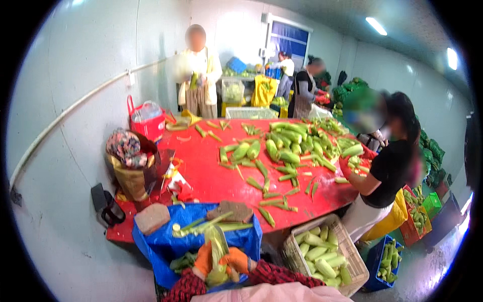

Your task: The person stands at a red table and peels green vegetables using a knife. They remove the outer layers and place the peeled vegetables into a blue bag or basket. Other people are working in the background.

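Note:
My left hand (204,259), in an orange glove, is closed round an ear of corn (217,251) in its pale green husk, held upright close to my body. My right hand (236,260), gloved in orange too, grips the same ear from the other side. A thin greyish edge shows along the husk above my fingers; whether it is a blade or a leaf I cannot tell. Just beyond lies a blue plastic sheet (173,239) with long green stalks (201,226) across it. A reddish brick (152,218) and a brown brick (230,211) rest on the sheet.
A red table (201,166) carries piled corn (292,143) and loose husks. A cream crate (352,246) of corn stands right of me, a blue crate (372,261) beyond. A co-worker (385,171) handles corn at right. Bags (131,166) sit at left; others work farther back.

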`<state>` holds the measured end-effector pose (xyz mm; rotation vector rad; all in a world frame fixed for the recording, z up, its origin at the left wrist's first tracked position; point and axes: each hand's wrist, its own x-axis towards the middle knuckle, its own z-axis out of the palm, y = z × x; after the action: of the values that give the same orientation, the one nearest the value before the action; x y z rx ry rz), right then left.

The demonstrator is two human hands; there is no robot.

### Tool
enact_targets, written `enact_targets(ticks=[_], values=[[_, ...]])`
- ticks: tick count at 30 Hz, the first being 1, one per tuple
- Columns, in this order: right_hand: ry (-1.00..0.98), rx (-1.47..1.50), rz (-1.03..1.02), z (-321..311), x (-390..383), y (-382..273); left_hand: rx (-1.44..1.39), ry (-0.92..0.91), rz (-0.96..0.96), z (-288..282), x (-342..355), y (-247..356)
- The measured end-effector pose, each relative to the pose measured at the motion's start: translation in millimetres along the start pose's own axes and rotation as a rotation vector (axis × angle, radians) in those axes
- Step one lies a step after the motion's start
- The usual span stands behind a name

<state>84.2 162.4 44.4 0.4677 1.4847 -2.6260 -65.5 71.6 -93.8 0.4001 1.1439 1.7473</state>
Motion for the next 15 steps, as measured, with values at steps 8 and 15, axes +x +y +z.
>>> enact_targets(ticks=[8, 15], values=[[0.575, -0.194, -0.039, -89.1, -0.4, 62.6, -0.399, 0.528, 0.366, -45.1, -20.9, 72.5], [0.460, -0.522, -0.071, -17.2, 20.9, -36.0, 0.303, 0.178, 0.353, 38.5, -47.4, 102.7]])
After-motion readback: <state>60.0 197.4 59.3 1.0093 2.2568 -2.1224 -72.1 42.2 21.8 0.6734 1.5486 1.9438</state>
